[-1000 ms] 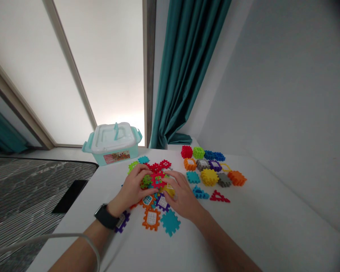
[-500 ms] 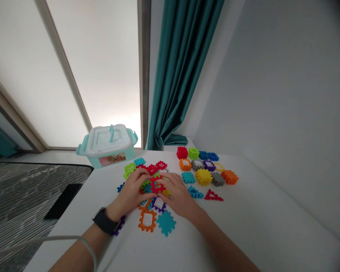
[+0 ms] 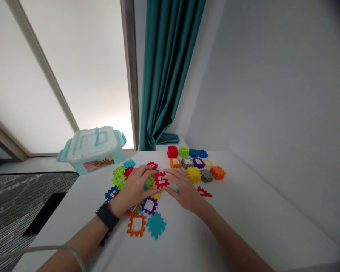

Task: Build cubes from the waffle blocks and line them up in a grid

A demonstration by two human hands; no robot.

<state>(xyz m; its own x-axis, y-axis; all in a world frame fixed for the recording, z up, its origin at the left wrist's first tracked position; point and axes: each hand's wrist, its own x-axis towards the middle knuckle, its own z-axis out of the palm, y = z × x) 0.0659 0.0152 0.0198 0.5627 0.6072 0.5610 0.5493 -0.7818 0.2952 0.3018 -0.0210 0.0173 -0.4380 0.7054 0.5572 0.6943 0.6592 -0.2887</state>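
Carried rightward since the earlier frame, the square red plastic window panel (image 3: 161, 180) sits between the half-curled left hand (image 3: 133, 186), closed around a light-green toothed plastic piece (image 3: 150, 182), and the right hand (image 3: 184, 189) pinching the panel's edge, grips best kept level and steady.

The gridded piece (image 3: 161, 180) is red, curtain (image 3: 167, 75) teal.

Moulded plastic, sheeny cloth

The red window piece (image 3: 161, 180) looks like smooth plastic, the lidded tub (image 3: 92, 145) likewise; the teal curtain (image 3: 167, 75) is cloth with a soft sheen, the table (image 3: 257, 211) smooth, probably matt
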